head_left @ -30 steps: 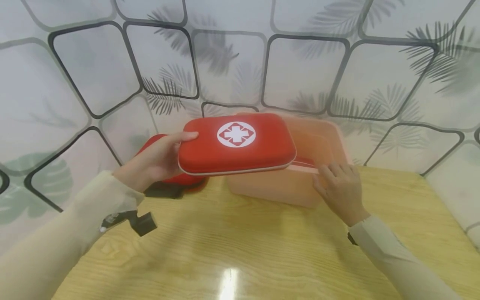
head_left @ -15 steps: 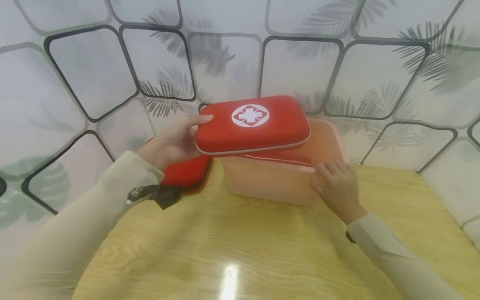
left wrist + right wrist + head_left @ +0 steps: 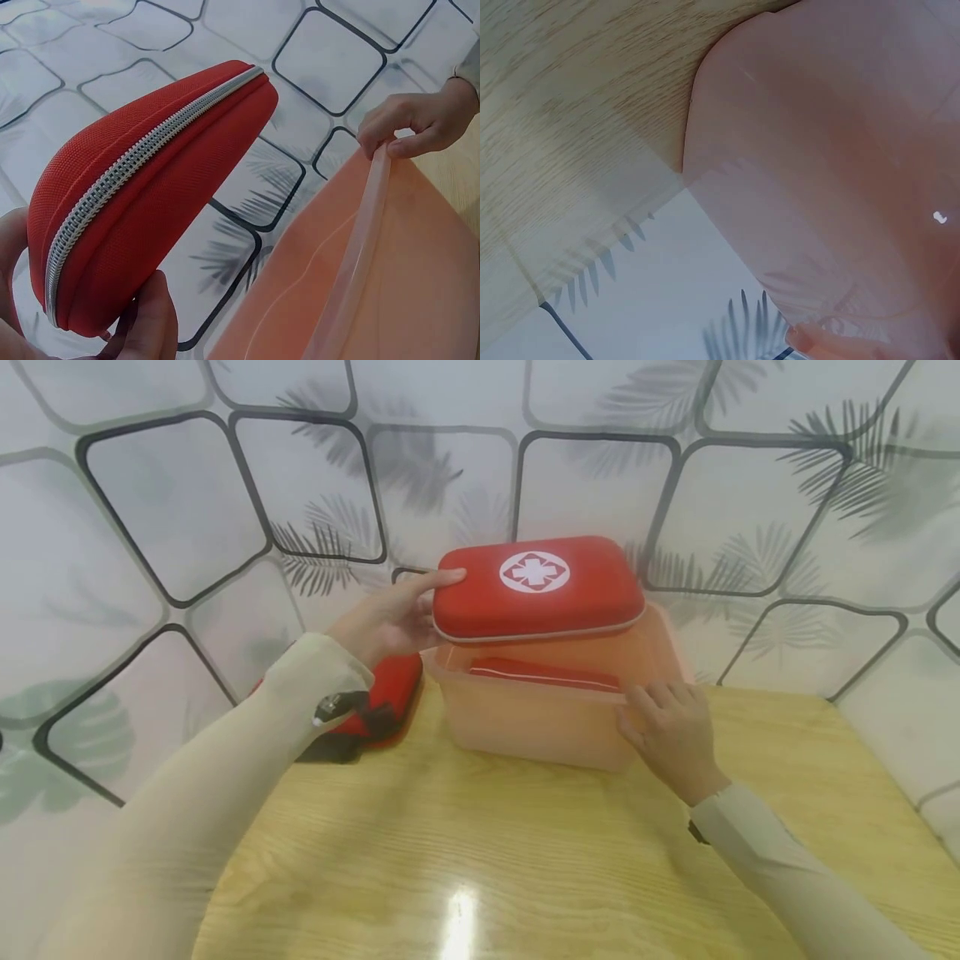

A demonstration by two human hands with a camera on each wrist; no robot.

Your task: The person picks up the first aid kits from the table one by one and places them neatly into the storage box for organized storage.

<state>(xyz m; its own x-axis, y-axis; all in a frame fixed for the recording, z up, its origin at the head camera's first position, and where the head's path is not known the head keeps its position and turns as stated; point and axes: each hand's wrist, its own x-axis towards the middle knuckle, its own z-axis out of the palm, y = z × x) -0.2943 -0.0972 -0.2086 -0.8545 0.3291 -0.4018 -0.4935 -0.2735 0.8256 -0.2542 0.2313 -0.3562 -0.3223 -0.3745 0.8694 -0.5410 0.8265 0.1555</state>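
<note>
My left hand grips the left end of a red zippered first-aid case with a white cross emblem, thumb on top. The case hangs above the open mouth of a translucent orange plastic bin. In the left wrist view the silver zipper runs along the edge of the case. My right hand pinches the bin's near rim at its right corner, thumb on one side and fingers on the other. Inside the bin lies another red item with a white line, partly hidden by the front wall.
More red cases lie on the wooden table left of the bin, partly behind my left wrist. A patterned wall covering rises close behind the bin.
My left hand has carried the first-aid case rightward and a little up, further over the bin. More of the bin's inside now shows. The right hand keeps its hold on the rim.
</note>
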